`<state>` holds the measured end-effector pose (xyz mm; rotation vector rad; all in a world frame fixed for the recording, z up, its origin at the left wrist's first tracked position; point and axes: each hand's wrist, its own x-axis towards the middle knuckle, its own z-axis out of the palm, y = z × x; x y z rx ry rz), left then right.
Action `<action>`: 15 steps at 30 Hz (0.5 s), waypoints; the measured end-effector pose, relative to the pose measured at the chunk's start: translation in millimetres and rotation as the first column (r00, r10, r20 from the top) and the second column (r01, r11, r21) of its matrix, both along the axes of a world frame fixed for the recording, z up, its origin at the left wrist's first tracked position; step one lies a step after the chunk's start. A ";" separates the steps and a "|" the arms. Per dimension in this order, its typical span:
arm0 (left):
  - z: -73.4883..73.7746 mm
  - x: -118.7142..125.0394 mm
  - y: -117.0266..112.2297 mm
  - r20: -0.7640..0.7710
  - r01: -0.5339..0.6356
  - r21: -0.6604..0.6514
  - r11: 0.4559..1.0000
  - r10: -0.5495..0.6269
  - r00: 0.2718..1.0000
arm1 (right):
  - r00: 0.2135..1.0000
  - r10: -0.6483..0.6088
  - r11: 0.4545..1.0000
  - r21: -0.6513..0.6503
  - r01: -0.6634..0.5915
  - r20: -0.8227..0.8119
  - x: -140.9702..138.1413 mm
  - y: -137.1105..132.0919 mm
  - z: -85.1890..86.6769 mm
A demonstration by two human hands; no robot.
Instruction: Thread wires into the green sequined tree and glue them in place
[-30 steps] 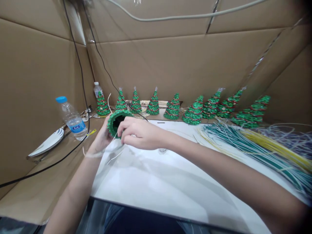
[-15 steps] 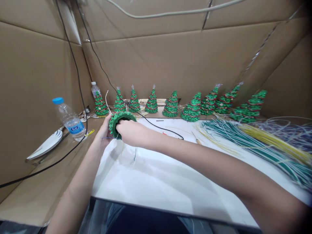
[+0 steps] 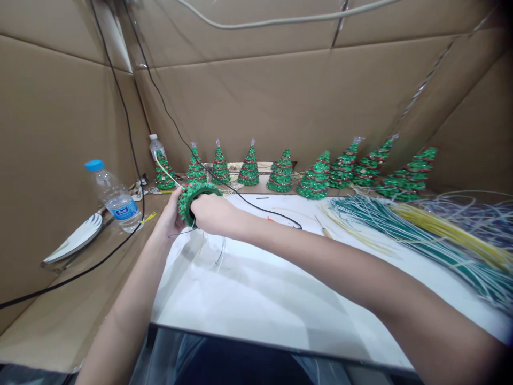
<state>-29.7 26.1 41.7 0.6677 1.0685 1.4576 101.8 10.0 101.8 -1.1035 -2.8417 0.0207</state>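
Note:
My left hand [image 3: 172, 216] is closed around the side of a small green beaded Christmas tree [image 3: 185, 205], which is tipped so its hollow round base faces me. The fingers of my right hand [image 3: 211, 214] are curled inside that opening, and their tips are hidden; what they hold, if anything, I cannot make out. A pale strand [image 3: 167, 172] sticks up from the far side of the tree near my left fingers. Thin blue and dark green strands hang below its rim.
Several finished trees [image 3: 249, 167] line the cardboard back wall. Bundles of green and yellow strands [image 3: 404, 232] lie on the right of the white table [image 3: 256, 305], near an awl [image 3: 325, 231]. A water bottle [image 3: 116, 198] stands left. A black cable [image 3: 129, 125] hangs across the left side.
The pale strand has tilted further left and away. The blue strand below the tree sticks out more plainly. Both hands stay at the tree, with only a slight shift.

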 end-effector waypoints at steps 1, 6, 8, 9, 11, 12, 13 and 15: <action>0.5 0.3 -0.3 -0.004 -0.007 -0.005 1.000 0.007 1.000 | 1.000 -0.006 1.000 -0.005 0.006 0.002 -0.2 0.8 -0.1; 0.3 -0.1 1.2 -0.037 -0.047 -0.019 0.999 0.046 0.998 | 1.000 -0.021 0.999 -0.024 0.021 0.015 -2.4 4.8 -3.3; -0.5 -0.5 2.0 -0.053 -0.057 -0.021 0.998 0.056 0.997 | 1.000 -0.016 1.000 -0.022 0.016 0.008 -1.6 4.5 -5.5; -1.0 -0.8 2.2 -0.058 -0.061 -0.018 0.998 0.060 0.997 | 1.000 -0.014 1.000 -0.020 0.014 0.000 -0.5 3.8 -6.6; -2.1 -2.2 2.3 -0.063 -0.067 -0.002 0.998 0.067 0.996 | 1.000 -0.014 1.000 -0.018 0.013 -0.021 3.0 1.1 -8.9; -2.6 -3.3 2.4 -0.063 -0.069 0.008 0.998 0.070 0.996 | 0.999 -0.015 1.000 -0.019 0.014 -0.034 5.2 -0.5 -10.0; -3.1 -4.8 2.5 -0.063 -0.070 0.019 0.997 0.071 0.995 | 0.999 -0.014 1.000 -0.020 0.013 -0.049 7.5 -2.2 -11.0; -4.1 -8.2 3.4 -0.061 -0.067 0.043 0.997 0.069 0.996 | 0.996 -0.001 1.000 -0.025 -0.001 -0.086 12.4 -5.3 -12.2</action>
